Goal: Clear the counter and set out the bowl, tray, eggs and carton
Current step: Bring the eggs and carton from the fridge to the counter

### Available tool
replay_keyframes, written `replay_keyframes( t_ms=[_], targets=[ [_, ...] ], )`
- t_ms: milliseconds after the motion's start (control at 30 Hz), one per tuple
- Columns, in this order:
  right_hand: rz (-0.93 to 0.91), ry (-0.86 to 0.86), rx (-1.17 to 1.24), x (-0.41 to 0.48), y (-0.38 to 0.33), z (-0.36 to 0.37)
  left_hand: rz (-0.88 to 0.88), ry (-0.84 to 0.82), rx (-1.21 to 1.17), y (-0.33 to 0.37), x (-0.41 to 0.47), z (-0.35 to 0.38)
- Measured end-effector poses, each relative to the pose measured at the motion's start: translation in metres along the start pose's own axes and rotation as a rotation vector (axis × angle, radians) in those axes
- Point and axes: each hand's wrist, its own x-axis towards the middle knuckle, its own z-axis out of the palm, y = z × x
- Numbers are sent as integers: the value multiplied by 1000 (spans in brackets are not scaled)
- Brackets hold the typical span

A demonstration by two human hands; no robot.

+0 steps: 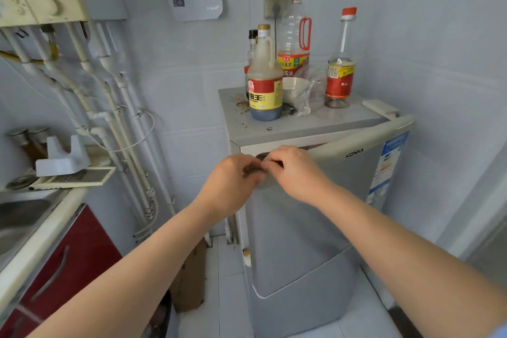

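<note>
Both bare arms reach forward, left hand [231,182] and right hand [295,170] curled, fingertips meeting.

The grey fridge top [299,121] is stained and carries 4 bottles: a soy sauce jug [265,82] at front left, a dark-capped bottle [252,44] behind it, a tall oil bottle [294,35] at the rear, and a red-capped bottle [341,63] at right. A white cup [294,88] and crumpled clear plastic bag [312,90] sit between them.
</note>
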Motion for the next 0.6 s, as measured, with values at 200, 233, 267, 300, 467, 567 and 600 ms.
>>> replay_keyframes(
  t_ms=[200,233,267,300,467,567,600],
  targets=[
    [64,-77,-8,-77,-1,-49,-39,-110,-96,61,-54,18],
    [74,-74,-4,-93,0,-59,-45,-128,-115,74,-63,23],
    [85,-79,-4,-107,2,-70,-48,-143,-128,86,-71,28],
    [97,-83,-12,-122,6,-80,-49,-158,-139,98,-80,34],
    [182,-88,-168,-173,23,-123,-36,-221,-221,142,-104,60],
    [238,-91,-211,-193,32,-140,-10,-189,-151,155,-110,71],
    [256,-103,-219,-192,34,-139,-1,-174,-117,153,-110,70]
  ],
)
